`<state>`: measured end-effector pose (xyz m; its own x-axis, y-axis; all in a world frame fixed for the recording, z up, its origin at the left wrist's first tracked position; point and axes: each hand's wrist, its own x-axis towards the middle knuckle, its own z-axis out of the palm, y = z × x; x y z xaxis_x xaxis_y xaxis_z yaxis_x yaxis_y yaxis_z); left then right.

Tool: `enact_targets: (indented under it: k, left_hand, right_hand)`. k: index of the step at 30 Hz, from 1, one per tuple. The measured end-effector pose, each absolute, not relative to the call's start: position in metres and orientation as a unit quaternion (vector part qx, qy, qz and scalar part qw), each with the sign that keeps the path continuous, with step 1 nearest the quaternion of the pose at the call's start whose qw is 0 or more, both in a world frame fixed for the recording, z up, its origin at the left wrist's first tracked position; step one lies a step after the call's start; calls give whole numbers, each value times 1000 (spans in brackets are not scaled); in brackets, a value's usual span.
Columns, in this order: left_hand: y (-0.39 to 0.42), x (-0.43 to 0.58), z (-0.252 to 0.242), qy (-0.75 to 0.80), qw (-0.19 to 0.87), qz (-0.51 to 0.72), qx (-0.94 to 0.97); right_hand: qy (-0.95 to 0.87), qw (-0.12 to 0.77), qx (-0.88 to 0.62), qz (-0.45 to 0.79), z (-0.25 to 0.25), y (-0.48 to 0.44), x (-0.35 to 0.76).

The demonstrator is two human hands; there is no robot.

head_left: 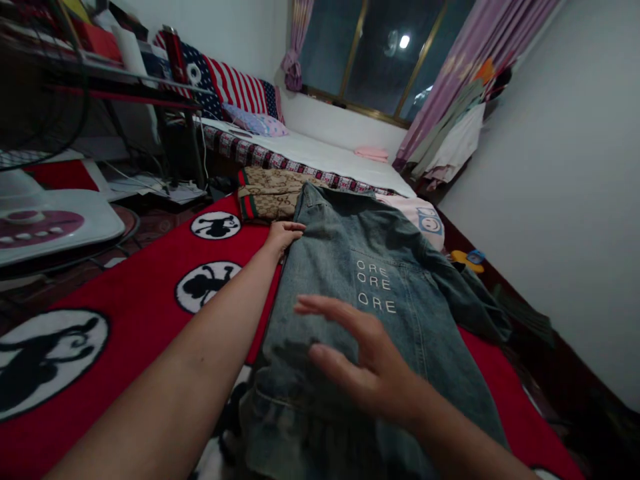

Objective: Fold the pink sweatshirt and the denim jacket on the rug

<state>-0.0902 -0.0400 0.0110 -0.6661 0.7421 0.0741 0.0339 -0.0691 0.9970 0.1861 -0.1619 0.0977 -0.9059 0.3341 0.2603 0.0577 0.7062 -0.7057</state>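
A blue denim jacket (320,267) with pale "ORE" lettering lies spread on a red blanket (145,273) patterned with black-and-white circles. One sleeve reaches out to the right; the left side looks folded inward. At the jacket's upper left edge, my left hand (285,236) is closed, fingers on top of the denim and thumb low at the side. My right hand (367,363) hovers over the lower part of the jacket, thumb and fingers apart, holding nothing. It covers some of the fabric beneath it.
Beyond the jacket lie a folded brown patterned garment (270,193) and a pink garment (417,217) with a face print. A white-covered bed (330,143) stands behind. To the left are a cluttered desk (115,77) and a white plastic seat (65,217). Clothes (457,143) hang at right.
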Motion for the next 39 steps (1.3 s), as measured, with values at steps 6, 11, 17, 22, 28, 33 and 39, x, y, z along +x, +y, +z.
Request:
enact_targets:
  k: [6, 11, 17, 22, 28, 33, 39]
  left_hand:
    - [-47, -80, 36, 702, 113, 586, 390]
    - [-42, -45, 55, 696, -106, 418, 575]
    - [-29, -30, 10, 726, -29, 187, 661]
    - [-26, -37, 0, 737, -38, 150, 658]
    - [-28, -35, 2, 741, -43, 147, 654]
    - [-29, -34, 3, 740, -44, 151, 653]
    - [-30, -33, 2, 739, -55, 169, 650]
  right_hand:
    - [-974, 52, -159, 153, 36, -129, 162]
    - [-979, 33, -157, 125, 28, -135, 161]
    - [-971, 90, -152, 159, 29, -140, 167]
    - [-925, 221, -145, 273, 32, -119, 190]
    - [-828, 383, -390, 126, 55, 5, 297]
    - [-723, 267, -633, 76, 58, 85, 402]
    - [-615, 292, -732, 38, 48, 97, 444]
